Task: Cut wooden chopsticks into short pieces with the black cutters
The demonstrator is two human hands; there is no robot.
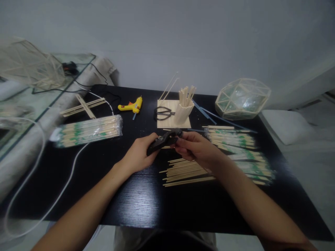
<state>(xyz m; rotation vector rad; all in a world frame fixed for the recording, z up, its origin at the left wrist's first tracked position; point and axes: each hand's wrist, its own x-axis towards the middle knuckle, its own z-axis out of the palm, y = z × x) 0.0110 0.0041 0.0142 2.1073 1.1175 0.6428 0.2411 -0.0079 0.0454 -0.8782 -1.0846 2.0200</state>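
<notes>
Near the middle of the black table, my left hand (142, 153) is wrapped round a dark hand tool (163, 140), which points up to the right. My right hand (192, 145) is closed at the tool's far end, its fingertips pinched together; what they hold is too small to make out. Loose wooden sticks (185, 170) lie below my right hand. Beyond the hands, a wooden holder (183, 113) full of upright sticks stands on a light wooden board (170, 122), with black-handled scissors (163, 113) beside it.
A yellow glue gun (133, 105) and a wrapped stick bundle (90, 130) lie left on the black table (136, 205). More packed sticks (242, 153) lie right. A faceted glass piece (243, 98) sits back right. A white cable (74, 164) loops at left.
</notes>
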